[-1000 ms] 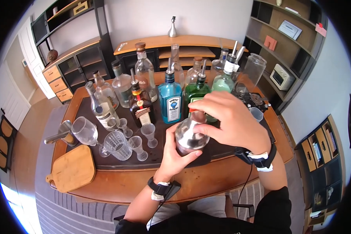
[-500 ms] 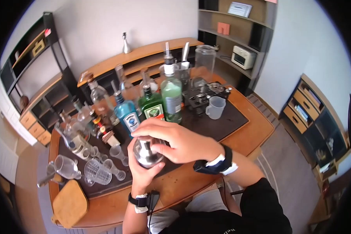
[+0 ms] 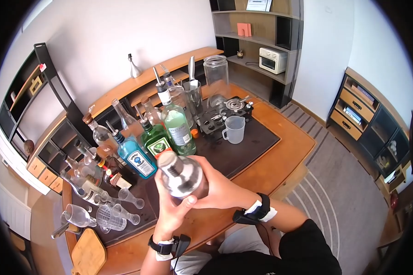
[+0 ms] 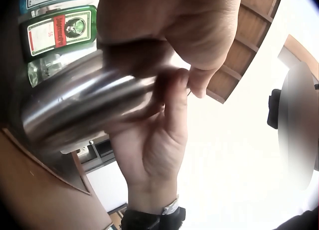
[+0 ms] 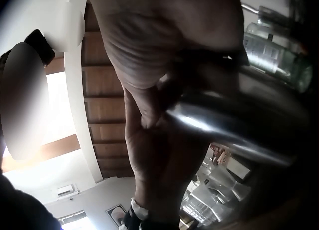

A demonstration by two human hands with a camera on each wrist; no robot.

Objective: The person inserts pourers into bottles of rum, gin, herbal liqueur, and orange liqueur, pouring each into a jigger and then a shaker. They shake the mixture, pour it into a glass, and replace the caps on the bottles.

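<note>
A silver metal cocktail shaker (image 3: 184,179) with a domed, capped top is held in front of the body, over the table's near side. My left hand (image 3: 170,214) grips it from the left and my right hand (image 3: 221,189) from the right, with the thumbs close together on the near side. The left wrist view shows the shaker's smooth steel body (image 4: 75,108) sticking out beyond both hands. Behind it stand a green bottle (image 3: 157,143) with a red-and-white label, a blue bottle (image 3: 136,156) and a tall pale-green bottle (image 3: 179,126).
Jiggers (image 3: 132,199), a ribbed mixing glass (image 3: 111,219) and a stemmed glass (image 3: 78,215) crowd the left side, near a wooden cutting board (image 3: 89,252). To the right stand a clear plastic measuring jug (image 3: 235,130), a black rack of bar tools (image 3: 213,121) and a large glass jar (image 3: 215,73).
My right hand has moved from the shaker's cap down to its side, joining the left hand around it. The head view has swung right.
</note>
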